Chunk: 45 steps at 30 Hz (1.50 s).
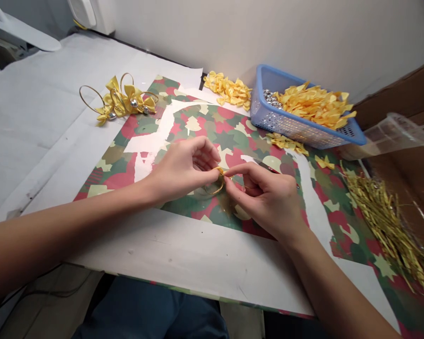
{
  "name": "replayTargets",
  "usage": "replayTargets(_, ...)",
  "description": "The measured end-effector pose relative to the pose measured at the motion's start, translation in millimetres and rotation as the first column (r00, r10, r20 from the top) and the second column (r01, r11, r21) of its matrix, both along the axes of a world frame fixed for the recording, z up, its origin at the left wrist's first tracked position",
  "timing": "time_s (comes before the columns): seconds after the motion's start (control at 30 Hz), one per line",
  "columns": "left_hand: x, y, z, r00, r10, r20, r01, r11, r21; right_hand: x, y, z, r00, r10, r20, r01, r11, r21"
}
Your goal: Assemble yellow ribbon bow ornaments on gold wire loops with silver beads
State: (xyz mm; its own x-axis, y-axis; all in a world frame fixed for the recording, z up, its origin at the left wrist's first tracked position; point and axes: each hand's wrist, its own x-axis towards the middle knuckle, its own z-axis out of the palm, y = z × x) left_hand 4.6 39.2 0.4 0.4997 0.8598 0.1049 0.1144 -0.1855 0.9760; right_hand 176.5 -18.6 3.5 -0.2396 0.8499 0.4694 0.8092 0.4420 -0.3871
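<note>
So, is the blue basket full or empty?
Well filled, not empty: yellow bows are heaped inside the blue basket, with small silver pieces at its left end.

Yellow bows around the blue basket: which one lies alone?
The bow between the blue basket and the bundle of gold strips; the others around the basket lie in clusters.

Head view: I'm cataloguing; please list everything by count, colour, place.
Loop: one, gold, centre
Bowed loops: several, gold, back left
Basket: one, blue, back right
Bows: many, yellow, in and around basket
Balls: many, silver, in basket
Cup: one, clear, right
Strips: many, gold, far right
Table: one, white, foreground
Patterned paper: uncounted, multicoloured, on table
Slim item: one, dark, centre right
Cardboard: uncounted, brown, right
Fixtures: two, white, upper left
Wall: one, white, back
Trousers: one, blue, bottom
Left hand, right hand: one each, bare, at loop
</note>
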Motion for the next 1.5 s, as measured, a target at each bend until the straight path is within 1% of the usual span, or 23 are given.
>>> replayTargets(0.57,0.4,0.4,0.6,1.0,0.007,0.01,-0.007,1.0,-0.004,1.2,-0.9,-0.4,1.0,-0.008,-0.025,0.008,1.0,-0.001)
replayTargets(0.77,0.1,-0.2,0.7,1.0,0.014,0.01,-0.014,1.0,-0.014,2.1,-1.0,0.3,1.0,-0.015,-0.006,0.015,1.0,-0.011)
replayTargets(1.17,-1.5,0.7,0.4,1.0,0.025,0.002,-0.025,1.0,-0.016,2.5,0.0,1.2,0.999,0.01,-0.049,-0.01,1.0,-0.011)
replayTargets(1.5,-0.9,1.0,-1.3,0.999,0.037,-0.009,-0.037,0.999,-0.003,3.3,0.2,1.3,0.999,0.01,-0.045,-0.011,0.999,-0.031)
